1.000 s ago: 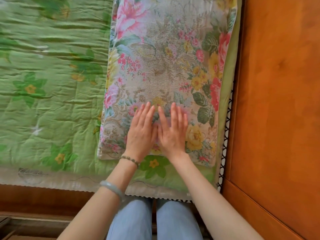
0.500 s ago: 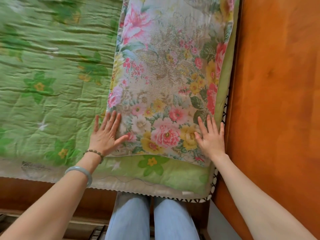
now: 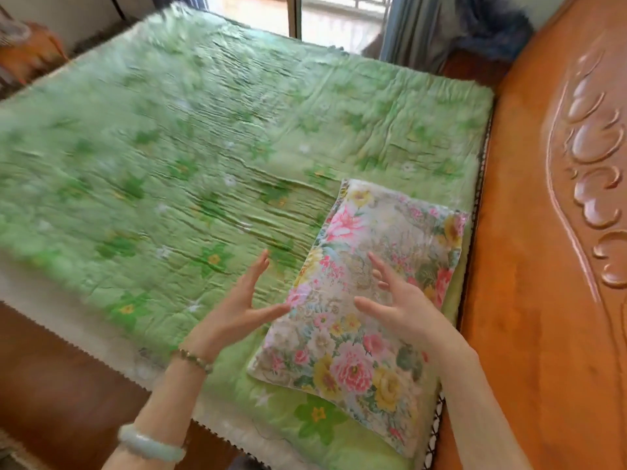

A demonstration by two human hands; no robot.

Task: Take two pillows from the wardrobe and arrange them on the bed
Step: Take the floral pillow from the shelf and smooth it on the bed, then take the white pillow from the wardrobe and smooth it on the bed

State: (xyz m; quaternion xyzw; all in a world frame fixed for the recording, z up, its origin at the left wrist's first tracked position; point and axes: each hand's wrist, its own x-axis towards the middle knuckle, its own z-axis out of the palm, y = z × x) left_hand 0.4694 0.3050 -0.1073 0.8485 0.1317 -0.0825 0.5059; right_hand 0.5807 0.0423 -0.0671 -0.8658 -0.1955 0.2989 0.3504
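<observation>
Far half of quilt (image 3: 176, 157) motion-blurred, its print indistinct. Flat rectangular floral pillow (image 3: 366, 300) lies on the crinkled green quilt beside the carved glossy wooden headboard (image 3: 543, 266). Left hand (image 3: 234, 313) and right hand (image 3: 403, 310) held apart above it, fingers spread, gripping nothing.

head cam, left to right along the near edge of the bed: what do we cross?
Jade-coloured bangle → beaded bracelet → left hand → floral pillow → right hand → carved wooden headboard. Both hands are open and empty; the right one overlaps the pillow in the picture.
</observation>
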